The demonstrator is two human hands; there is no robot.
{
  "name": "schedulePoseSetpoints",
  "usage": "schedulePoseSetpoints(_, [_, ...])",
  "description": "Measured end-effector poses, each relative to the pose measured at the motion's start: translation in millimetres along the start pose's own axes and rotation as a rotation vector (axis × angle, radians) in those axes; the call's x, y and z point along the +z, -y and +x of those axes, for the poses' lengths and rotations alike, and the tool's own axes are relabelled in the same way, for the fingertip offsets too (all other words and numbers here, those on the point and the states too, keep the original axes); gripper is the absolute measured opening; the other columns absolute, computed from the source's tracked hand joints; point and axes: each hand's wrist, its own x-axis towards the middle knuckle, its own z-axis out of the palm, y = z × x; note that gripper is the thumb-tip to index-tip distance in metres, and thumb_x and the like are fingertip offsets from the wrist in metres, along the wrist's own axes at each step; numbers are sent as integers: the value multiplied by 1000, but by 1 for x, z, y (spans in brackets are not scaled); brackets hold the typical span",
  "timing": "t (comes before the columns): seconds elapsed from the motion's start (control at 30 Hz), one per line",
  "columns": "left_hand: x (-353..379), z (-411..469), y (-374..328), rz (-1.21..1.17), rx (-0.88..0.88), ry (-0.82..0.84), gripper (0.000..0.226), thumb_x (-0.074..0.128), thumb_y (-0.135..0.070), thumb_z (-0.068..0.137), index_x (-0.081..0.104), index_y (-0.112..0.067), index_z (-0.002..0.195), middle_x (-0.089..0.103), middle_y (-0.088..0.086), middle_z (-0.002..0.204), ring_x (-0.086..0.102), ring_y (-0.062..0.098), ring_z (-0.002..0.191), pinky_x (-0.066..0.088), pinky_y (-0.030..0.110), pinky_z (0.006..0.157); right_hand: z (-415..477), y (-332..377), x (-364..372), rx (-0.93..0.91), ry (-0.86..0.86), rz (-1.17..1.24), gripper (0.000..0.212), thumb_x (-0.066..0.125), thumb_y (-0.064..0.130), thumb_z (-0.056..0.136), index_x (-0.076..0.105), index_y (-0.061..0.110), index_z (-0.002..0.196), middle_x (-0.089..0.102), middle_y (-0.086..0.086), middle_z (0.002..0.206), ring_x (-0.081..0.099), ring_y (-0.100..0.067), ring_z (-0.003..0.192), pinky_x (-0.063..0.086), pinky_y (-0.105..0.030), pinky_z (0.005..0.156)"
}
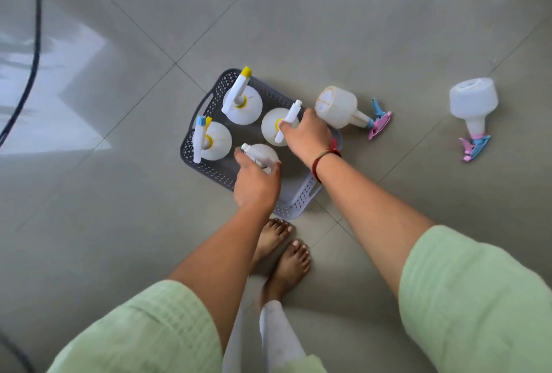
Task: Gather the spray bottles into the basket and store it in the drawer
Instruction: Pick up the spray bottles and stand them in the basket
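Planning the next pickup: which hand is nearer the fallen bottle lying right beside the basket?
Right. The right hand is beside the fallen bottle, just left of it; the left hand is farther back, over the basket.

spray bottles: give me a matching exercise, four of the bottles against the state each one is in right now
Bottles
1. yellow-tipped bottle
2. long white-nozzle bottle
3. nearest bottle
4. far-right bottle

States
a. gripped by the left hand
b. lying on the floor
c. upright in the basket, untouched
d. gripped by the right hand

Pairs: 1-c, 2-d, 3-a, 4-b
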Motion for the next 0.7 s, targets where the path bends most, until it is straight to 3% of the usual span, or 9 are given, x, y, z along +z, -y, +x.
schedulePoseSetpoints(0.13, [6, 10, 6, 178, 83, 7, 63, 49, -25, 89, 20, -16, 144, 62, 15, 119, 61, 39, 105, 45, 41, 82, 1, -3, 10, -21, -15, -4, 39, 53, 27, 87, 51, 5, 119, 65, -17, 119, 61, -34, 109, 45, -33, 80])
schedulePoseSetpoints(0.3, [-3, 22, 20, 427, 198, 24, 35, 35, -15, 93, 34, -14, 128, 62, 16, 111, 60, 39, 97, 37, 38, 70, 2, -8, 9, -10, -13, 57, 36, 55, 24, 85, 56, 3, 114, 66, -17, 115, 62, -33, 107, 46, -31, 81])
schedulePoseSetpoints(0.57, [-16, 32, 36, 456, 297, 98, 36, 34, -15, 93, 31, -12, 128, 65, 19, 104, 56, 36, 83, 42, 38, 67, 5, -4, 14, 17, -48, 208, 32, 58, 23, 83, 55, 5, 109, 67, -15, 109, 62, -32, 101, 42, -29, 74])
schedulePoseSetpoints(0.63, [-17, 32, 39, 444, 308, 116, 40, 35, -15, 92, 32, -14, 132, 65, 19, 106, 58, 37, 87, 45, 40, 69, 5, -3, 18, 15, -24, 256, 33, 59, 25, 81, 53, 6, 107, 69, -15, 104, 65, -33, 96, 48, -29, 75])
schedulePoseSetpoints(0.7, [-19, 32, 42, 450, 330, 126, 45, 35, -17, 93, 30, -17, 138, 64, 17, 109, 60, 38, 93, 45, 39, 69, 5, -2, 21, 38, 16, 334, 35, 60, 28, 80, 52, 8, 106, 71, -14, 99, 68, -34, 89, 56, -40, 79])
